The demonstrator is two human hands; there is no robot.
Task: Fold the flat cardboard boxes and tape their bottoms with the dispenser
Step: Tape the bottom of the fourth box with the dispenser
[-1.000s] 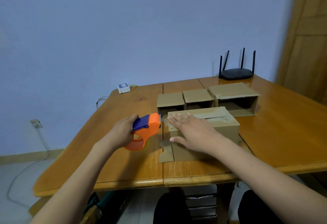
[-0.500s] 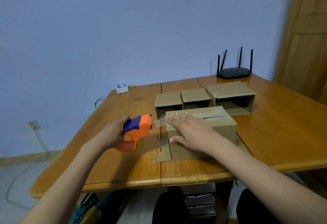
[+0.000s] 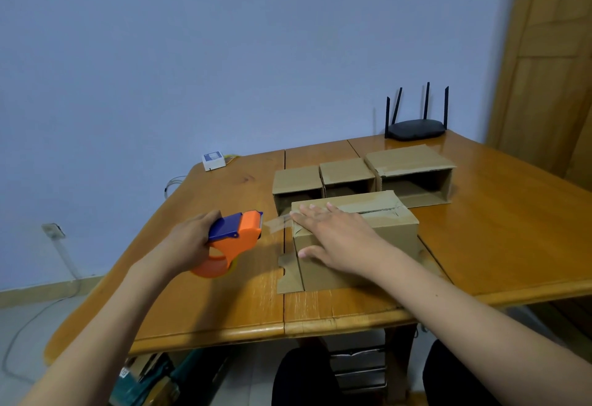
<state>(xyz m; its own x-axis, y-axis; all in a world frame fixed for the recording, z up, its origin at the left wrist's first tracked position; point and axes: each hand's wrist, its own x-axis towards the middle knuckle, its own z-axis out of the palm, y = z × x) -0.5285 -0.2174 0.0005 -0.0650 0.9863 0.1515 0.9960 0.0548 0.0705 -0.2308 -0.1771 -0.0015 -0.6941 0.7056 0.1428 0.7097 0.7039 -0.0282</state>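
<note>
A folded cardboard box (image 3: 389, 229) lies near the table's front edge with its taped seam facing up. My right hand (image 3: 333, 239) lies flat across the box's left end, fingers straight, pressing the tape down. My left hand (image 3: 189, 239) grips the orange and blue tape dispenser (image 3: 235, 239) just left of the box. A short strip of clear tape (image 3: 277, 223) stretches from the dispenser's mouth to the box's top left edge. A loose flap of the box (image 3: 288, 274) lies flat on the table at its lower left.
Three folded boxes stand behind it, two small ones (image 3: 298, 186) (image 3: 347, 176) and a larger one (image 3: 413, 171), open sides facing me. A black router (image 3: 415, 125) sits at the back right, a small white device (image 3: 213, 161) at the back left. The wooden table (image 3: 512, 229) ends close to my body.
My left hand has drawn the dispenser leftward away from the box, pulling out a strip of tape. My right hand has stayed flat on the box.
</note>
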